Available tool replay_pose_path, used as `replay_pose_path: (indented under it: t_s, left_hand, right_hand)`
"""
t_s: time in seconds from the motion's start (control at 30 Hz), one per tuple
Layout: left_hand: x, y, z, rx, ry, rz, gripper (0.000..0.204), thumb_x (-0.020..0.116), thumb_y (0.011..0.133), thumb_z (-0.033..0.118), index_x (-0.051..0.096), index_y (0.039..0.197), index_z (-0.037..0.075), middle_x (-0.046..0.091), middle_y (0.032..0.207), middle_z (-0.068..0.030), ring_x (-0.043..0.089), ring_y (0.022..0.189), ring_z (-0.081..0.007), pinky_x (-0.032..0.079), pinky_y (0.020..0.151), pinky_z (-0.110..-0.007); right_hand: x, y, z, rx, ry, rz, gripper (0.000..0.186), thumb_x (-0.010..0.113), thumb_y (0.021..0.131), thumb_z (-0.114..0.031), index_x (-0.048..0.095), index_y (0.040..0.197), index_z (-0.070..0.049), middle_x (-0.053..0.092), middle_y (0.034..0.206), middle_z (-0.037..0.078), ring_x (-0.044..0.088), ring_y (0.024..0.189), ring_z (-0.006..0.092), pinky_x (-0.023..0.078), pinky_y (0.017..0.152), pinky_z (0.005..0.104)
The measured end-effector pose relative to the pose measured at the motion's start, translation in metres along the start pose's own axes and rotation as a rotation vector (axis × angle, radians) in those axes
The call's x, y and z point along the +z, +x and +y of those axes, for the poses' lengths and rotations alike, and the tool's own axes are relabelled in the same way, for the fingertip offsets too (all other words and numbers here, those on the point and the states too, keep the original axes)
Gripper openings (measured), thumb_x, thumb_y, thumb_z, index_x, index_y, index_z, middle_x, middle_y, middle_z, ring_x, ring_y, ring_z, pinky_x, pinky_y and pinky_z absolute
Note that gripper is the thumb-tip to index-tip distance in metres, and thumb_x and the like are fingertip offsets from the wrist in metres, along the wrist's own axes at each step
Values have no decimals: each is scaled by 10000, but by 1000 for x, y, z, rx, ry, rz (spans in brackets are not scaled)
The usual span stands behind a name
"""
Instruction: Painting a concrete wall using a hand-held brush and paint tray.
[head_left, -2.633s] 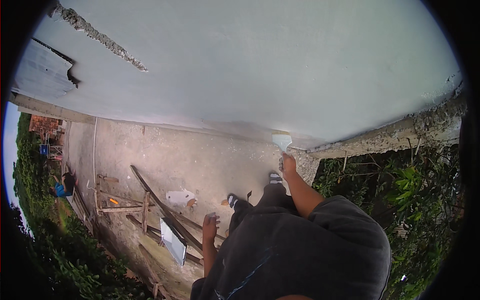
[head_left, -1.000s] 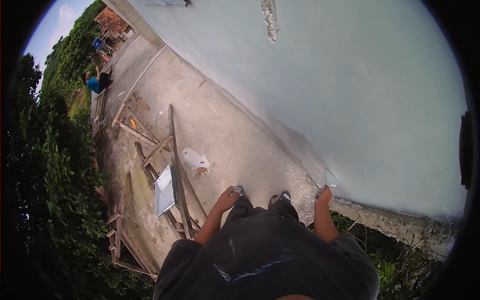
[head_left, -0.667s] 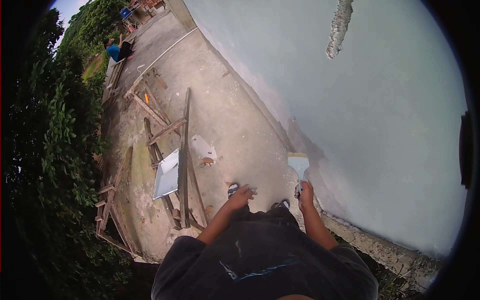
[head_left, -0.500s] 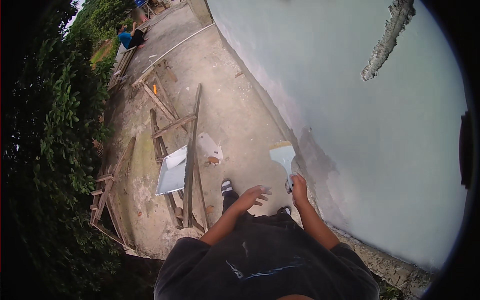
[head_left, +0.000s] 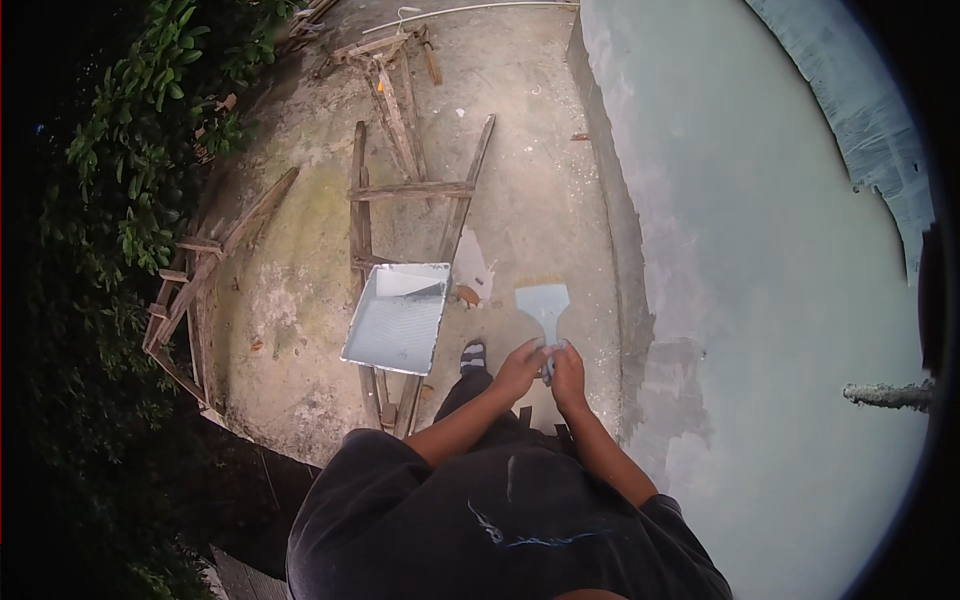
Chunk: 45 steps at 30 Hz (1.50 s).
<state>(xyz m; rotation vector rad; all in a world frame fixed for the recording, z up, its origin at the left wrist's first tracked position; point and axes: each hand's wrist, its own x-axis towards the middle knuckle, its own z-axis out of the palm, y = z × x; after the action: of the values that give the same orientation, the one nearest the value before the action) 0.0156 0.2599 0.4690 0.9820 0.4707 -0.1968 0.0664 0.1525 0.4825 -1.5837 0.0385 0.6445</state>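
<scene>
Both my hands meet at the handle of a wide, flat, pale blue paintbrush (head_left: 543, 302). Its light bristles point away from me, over the concrete floor. My right hand (head_left: 568, 375) is closed round the handle. From the other side, my left hand (head_left: 522, 366) pinches the handle near its neck, its fingertips partly hidden. Left of my hands, a paint tray (head_left: 393, 325) with pale paint on its ridged bottom rests on a wooden A-frame stand (head_left: 415, 190).
A painted pale green wall (head_left: 780, 250) runs along my right, with bare grey patches low down. More wooden frames stand ahead (head_left: 395, 110) and at the left (head_left: 190, 290). Leafy bushes (head_left: 150, 170) border the left edge. A dry leaf (head_left: 467, 296) lies near the tray.
My left hand, open and apart before, has come to the brush handle and closed on it. The brush has shifted slightly left. My view has turned toward the right and down.
</scene>
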Motion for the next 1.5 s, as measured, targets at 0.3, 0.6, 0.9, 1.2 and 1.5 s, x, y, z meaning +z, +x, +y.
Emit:
replay_pose_path:
  t_s: [0.3,0.6,0.9,1.2,1.5]
  left_hand:
    - [-144,42,-47,176,120,558,196,488,921,152,548,1018,-7,605,734,-73,577,659,-123,453,598,-295]
    - [-325,50,-42,-33,1067,860,284,457,891,140,519,1133,6,562,911,-263,596,788,-416,486,740,-481]
    - [-373,89,-49,-308,1344,788,355,453,881,118,477,1233,74,446,1097,-210,523,974,-369,485,811,-437]
    - [-383,114,-65,-381,1353,767,366,496,888,157,472,1250,119,455,1098,-191,521,994,-350,498,820,-429]
    - [-388,112,-65,-369,1342,801,364,491,883,147,472,1245,116,458,1098,-187,515,992,-354,493,805,-439]
  right_hand:
    - [43,47,-4,286,-142,-152,211,451,931,-221,549,1017,-54,613,784,57,515,573,93,406,495,228]
    - [-22,41,21,449,-162,56,222,459,915,-235,546,1027,-63,604,770,55,531,588,112,410,504,237]
    - [-46,1,54,703,-190,245,247,435,913,-235,540,1042,-52,604,776,64,527,585,129,415,513,261]
    - [-38,4,59,712,-348,238,223,463,901,-206,557,1009,-35,623,770,80,545,588,134,430,509,267]
    - [-33,10,56,644,-423,154,210,459,906,-203,568,995,-46,629,778,78,551,590,137,442,520,268]
